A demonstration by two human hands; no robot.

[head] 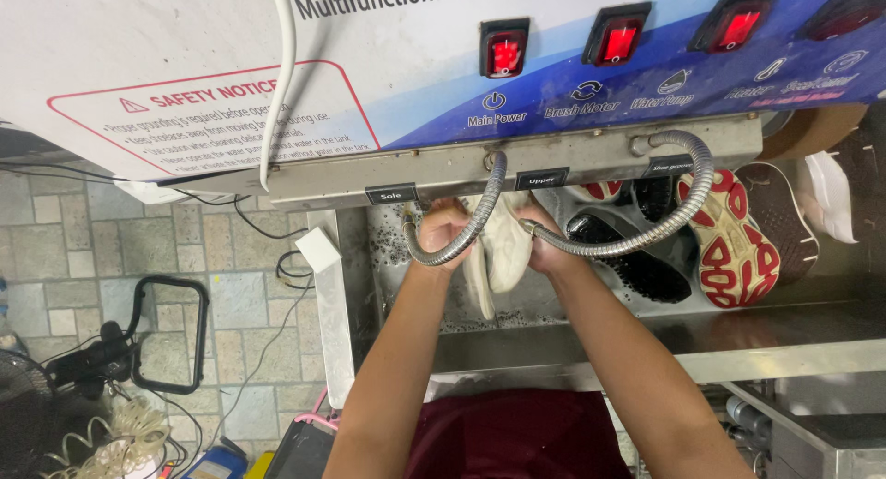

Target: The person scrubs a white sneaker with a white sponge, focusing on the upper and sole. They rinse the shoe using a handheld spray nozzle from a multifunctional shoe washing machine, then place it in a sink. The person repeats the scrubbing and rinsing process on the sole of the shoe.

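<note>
Both the left hand and the right hand grasp a white shoe inside the steel sink, between two flexible metal hoses

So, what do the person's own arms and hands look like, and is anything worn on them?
Both arms are bare along all that shows, with no sleeves in view. The left hand and right hand wear no gloves, and no watch or bracelet shows on the wrists. Between the arms a dark red garment covers the body.
</note>
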